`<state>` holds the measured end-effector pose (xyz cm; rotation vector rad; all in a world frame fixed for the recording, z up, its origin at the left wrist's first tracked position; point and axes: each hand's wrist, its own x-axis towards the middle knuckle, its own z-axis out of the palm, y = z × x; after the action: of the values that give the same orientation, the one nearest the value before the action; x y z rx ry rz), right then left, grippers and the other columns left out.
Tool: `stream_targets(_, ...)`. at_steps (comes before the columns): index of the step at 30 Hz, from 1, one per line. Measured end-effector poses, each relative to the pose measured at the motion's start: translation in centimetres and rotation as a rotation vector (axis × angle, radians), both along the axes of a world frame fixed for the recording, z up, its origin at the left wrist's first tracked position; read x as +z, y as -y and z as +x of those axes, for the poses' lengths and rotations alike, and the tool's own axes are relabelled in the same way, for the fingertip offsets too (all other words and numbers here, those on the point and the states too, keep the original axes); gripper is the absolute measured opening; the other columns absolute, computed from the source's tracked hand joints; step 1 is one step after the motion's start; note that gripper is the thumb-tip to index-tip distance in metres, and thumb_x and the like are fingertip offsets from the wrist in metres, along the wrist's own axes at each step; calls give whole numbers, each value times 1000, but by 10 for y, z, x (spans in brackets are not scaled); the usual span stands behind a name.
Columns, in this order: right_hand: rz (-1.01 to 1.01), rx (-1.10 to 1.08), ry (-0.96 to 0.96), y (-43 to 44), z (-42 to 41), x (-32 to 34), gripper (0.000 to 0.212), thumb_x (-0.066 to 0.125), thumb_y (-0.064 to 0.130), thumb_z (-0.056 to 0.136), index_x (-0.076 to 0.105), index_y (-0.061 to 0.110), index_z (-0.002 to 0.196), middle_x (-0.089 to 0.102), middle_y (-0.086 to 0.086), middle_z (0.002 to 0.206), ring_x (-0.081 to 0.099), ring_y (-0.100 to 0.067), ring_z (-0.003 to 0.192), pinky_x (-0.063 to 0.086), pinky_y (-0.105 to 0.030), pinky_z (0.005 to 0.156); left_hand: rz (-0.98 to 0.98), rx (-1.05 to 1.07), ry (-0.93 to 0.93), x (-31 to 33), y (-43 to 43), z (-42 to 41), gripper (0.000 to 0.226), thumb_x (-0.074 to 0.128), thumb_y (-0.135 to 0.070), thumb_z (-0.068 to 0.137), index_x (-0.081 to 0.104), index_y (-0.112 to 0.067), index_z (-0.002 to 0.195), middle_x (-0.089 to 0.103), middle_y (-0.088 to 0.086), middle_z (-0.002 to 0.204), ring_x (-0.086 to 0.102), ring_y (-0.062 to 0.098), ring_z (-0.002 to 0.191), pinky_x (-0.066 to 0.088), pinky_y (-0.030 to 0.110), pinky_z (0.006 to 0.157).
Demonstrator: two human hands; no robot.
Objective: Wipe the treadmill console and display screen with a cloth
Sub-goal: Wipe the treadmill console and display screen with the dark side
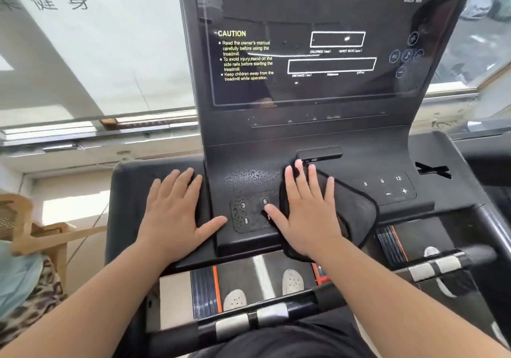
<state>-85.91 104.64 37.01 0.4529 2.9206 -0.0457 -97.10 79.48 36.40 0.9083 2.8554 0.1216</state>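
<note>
Droplets of water (250, 176) bead on the matte black treadmill console (414, 147), spread across its raised middle panel and over the small button pad marked 3 and 6 (250, 211). The right hand (305, 214) lies flat, fingers spread, pressing a dark grey microfibre cloth with stitched edges (356, 211) onto the console just right of that pad; it grips nothing, only bears down with the palm, and its thumb reaches onto the pad beside the 6. The cloth's near edge droops over the console's front lip, and its far corner lies just below a small black protruding block (319, 153) at the foot of the upright panel. The left hand (177, 211) rests open and empty on the console's lower left wing, fingers apart, thumb touching the side of the raised panel. To the cloth's right sits a second button pad marked 9 and 12 with minus and plus signs (392, 187). Above stands the glossy black display screen (318, 39), uncovered, with a yellow CAUTION heading and white outlined boxes. Below the console, a black handlebar with silver grip sensors (249, 320) crosses in front, and two white perforated shoes (293, 281) stand on the treadmill belt (265, 274).
</note>
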Motion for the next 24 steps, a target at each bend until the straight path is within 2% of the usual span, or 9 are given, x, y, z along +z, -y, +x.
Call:
stream_targets(3, -72, 31, -33, 31, -16, 0, 98, 2, 82, 90, -7, 17, 164, -16, -7, 172, -19, -27, 157, -6, -57, 126, -30, -8, -2, 0, 18, -9, 106, 13, -87, 83, 46, -10, 148, 41, 13, 157, 33, 38, 145, 25, 60, 119)
stream_targets(8, -107, 329, -31, 64, -25, 0, 91, 16, 77, 96, 3, 19, 165, -9, -3, 173, -13, -27, 159, 2, -58, 127, 20, -41, 26, 1, 27, -14, 100, 10, -81, 88, 47, -10, 147, 42, 13, 156, 35, 38, 145, 26, 56, 119)
stream_targets(11, -105, 487, -4, 53, -5, -2, 86, 19, 76, 97, 5, 24, 165, -5, 1, 173, -10, -24, 159, -1, -54, 127, 56, -42, 38, 1, 25, -14, 97, 11, -80, 90, 50, -9, 145, 45, 14, 153, 38, 38, 143, 28, 57, 117)
stream_targets(13, -94, 467, 15, 33, 12, -3, 86, 18, 77, 97, 5, 26, 164, -7, 3, 173, -12, -23, 159, -2, -53, 127, 68, -42, 42, 1, 26, -14, 98, 11, -80, 89, 50, -10, 145, 45, 13, 154, 37, 38, 143, 28, 57, 118)
stream_targets(18, -81, 186, 48, 4, 3, 3, 94, -4, 81, 90, -6, 23, 164, -18, -1, 171, -22, -26, 157, 1, -54, 128, 86, -46, 52, 0, 27, -14, 98, 11, -80, 89, 51, -10, 145, 45, 13, 153, 37, 38, 143, 27, 56, 118)
stream_targets(21, -93, 151, 8, 24, -24, 4, 95, 3, 81, 92, -6, 19, 164, -18, -6, 171, -18, -30, 157, -1, -54, 128, 97, -43, 60, 1, 27, -14, 98, 10, -80, 89, 52, -9, 144, 46, 14, 152, 39, 39, 142, 28, 56, 116)
stream_targets(24, -90, 257, -22, 51, -39, 5, 91, 15, 77, 96, 1, 18, 165, -12, -7, 172, -14, -31, 158, 2, -57, 127, 92, -41, 61, 3, 26, -14, 98, 10, -79, 90, 52, -9, 143, 47, 14, 152, 40, 40, 141, 30, 58, 115)
